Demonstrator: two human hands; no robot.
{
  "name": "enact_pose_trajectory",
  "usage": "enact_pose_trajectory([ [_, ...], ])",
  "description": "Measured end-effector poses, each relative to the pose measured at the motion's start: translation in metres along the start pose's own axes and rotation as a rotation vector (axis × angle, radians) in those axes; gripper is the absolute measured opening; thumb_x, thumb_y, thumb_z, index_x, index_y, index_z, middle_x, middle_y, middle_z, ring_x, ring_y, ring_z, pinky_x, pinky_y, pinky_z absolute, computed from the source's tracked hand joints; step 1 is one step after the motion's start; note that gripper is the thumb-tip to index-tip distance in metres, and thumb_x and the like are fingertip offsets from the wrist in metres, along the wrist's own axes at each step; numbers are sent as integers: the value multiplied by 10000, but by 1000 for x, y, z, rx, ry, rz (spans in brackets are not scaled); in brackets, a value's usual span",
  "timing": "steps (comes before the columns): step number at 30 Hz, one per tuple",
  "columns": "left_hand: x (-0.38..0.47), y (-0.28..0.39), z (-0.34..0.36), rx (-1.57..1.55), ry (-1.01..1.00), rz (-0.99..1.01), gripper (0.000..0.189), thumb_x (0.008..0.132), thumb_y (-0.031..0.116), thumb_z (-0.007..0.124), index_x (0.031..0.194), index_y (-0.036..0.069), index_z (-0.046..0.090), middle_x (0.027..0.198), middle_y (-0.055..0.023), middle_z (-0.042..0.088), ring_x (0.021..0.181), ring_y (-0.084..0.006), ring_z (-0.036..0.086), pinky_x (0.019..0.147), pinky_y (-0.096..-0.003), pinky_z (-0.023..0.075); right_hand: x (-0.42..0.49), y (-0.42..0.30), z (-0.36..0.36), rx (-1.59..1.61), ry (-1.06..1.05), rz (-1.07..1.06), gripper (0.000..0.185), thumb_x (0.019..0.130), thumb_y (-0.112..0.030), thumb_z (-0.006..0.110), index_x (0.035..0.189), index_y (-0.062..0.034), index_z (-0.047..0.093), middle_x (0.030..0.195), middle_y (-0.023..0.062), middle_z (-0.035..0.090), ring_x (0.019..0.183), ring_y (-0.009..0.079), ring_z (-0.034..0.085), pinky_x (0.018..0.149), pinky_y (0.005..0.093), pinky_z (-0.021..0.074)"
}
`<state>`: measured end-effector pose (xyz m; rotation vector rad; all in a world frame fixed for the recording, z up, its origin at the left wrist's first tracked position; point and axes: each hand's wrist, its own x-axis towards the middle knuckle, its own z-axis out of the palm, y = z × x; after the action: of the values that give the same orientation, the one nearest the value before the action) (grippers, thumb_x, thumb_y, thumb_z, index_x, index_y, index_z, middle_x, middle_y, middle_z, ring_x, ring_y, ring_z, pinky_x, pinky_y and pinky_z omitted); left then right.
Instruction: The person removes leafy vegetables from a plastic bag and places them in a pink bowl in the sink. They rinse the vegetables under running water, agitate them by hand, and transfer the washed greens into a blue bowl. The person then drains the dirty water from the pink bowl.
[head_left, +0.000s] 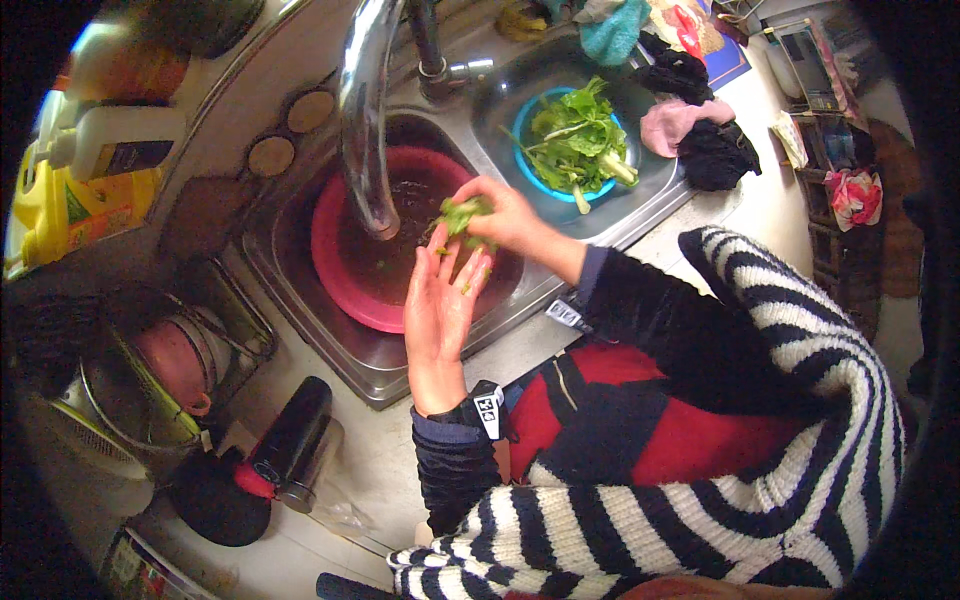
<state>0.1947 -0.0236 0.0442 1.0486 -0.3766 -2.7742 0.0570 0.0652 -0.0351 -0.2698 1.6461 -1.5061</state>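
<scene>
My right hand (506, 217) pinches a small bunch of leafy greens (466, 216) above a pink-red plastic basin (330, 277). Just below it, my left hand (441, 304) is palm up with its fingers apart; bits of leaf cling to them, and the fingertips come close to the bunch. Dark water (409, 195) lies in the basin, which sits in the left bowl of a steel sink (375, 375). The curved chrome faucet (364, 112) hangs over it. In the other bowl, a blue plastic basin (523, 169) holds more leafy greens (577, 139) with pale stems.
Black and pink cloths (686, 124) lie by the sink's right rim. A wire dish rack (187, 360) with dishes stands at left, near a black cylindrical bottle (292, 431). Yellow bottles (97, 202) and a white pump bottle (120, 142) line the back.
</scene>
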Motion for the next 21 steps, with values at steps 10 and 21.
enact_pose_trajectory([
  [10, -29, 11, -48, 181, 203, 193, 556, 1017, 319, 522, 1440, -19, 394, 1459, -239, 415, 1362, -376, 419, 1138, -486, 362, -19, -35, -148, -1188, 79, -598, 539, 704, -91, 688, 1232, -139, 588, 1239, 97, 588, 1169, 310, 554, 1008, 389, 435],
  [21, -48, 41, -109, 491, 470, 328, 401, 1017, 257, 541, 1294, -33, 546, 1269, -170, 604, 1155, -263, 610, 972, -376, 502, -28, -40, -170, -1499, 212, -557, 482, 857, -198, 683, 1325, -172, 569, 1143, 107, 650, 1009, 283, 642, 844, 413, 502],
])
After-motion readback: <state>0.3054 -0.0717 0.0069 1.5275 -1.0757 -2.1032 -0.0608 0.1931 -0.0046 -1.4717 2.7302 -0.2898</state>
